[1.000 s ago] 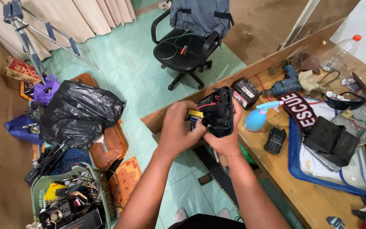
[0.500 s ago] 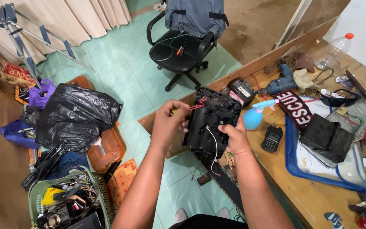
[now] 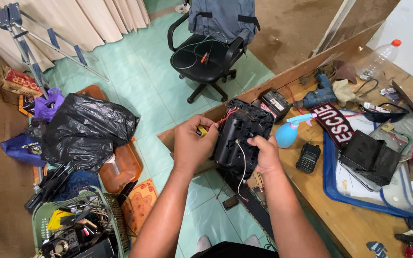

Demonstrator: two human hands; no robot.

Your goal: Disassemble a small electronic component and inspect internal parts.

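Both hands grip the black box [image 3: 241, 138], left hand [image 3: 192, 145] beside it, right hand [image 3: 265, 155] under.

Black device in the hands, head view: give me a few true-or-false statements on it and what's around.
1. Both hands grip the black device. True: left hand, right hand.
2. A white wire hangs from the device. True.
3. The office chair lies tipped over. False: it stands upright on the floor.
4. The blue drill is in the right hand. False: it lies on the wooden table.
5. The black handheld radio lies on the table. True.
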